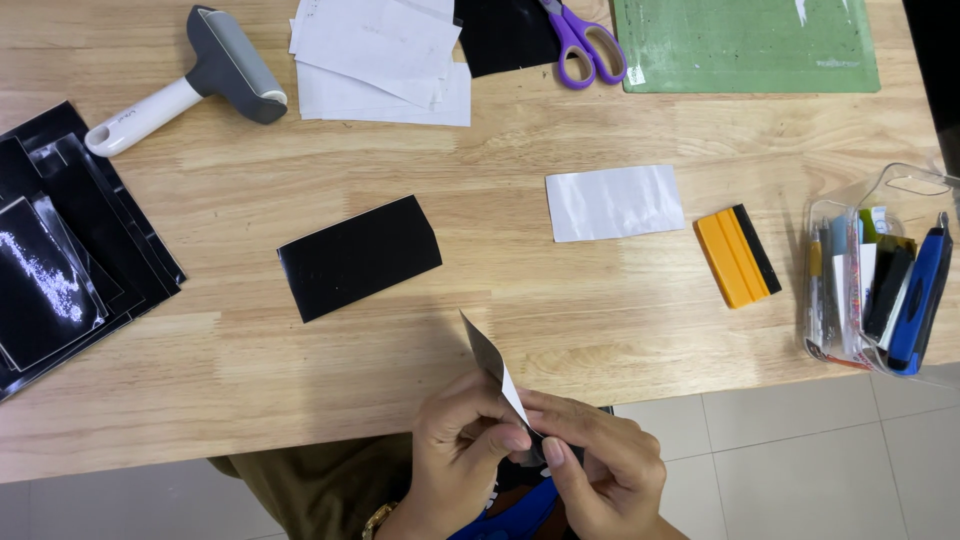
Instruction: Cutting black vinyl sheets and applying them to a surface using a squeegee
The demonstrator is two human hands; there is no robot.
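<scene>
Fingers of both hands pinched together on one corner of a small black sheet with white backing (492,362), held edge-on and tilted just off the near edge of the wooden surface (520,140), above the lap. Left hand (455,440) gripping from the left, thumb pressed at the sheet's lower corner; right hand (600,465) clamped opposite, fingertips nearly touching the left's.

Likely risks, judged from this grip:
- Creased or torn corner, from nails digging too hard where the layers meet.
- Film folding back and sticking to itself, given so little of the sheet supported and most of it standing free.
- Dropped piece landing on the floor tiles (800,450) rather than the surface, being held out past the edge.
- Smudged glossy face from thumb pressure.

Lying well apart and untouched: black rectangle (358,256), pale rectangle (613,202), orange squeegee (737,256), stack of black sheets (70,250), roller (195,75), purple scissors (585,40), green mat (745,45), clear tool case (875,280).
</scene>
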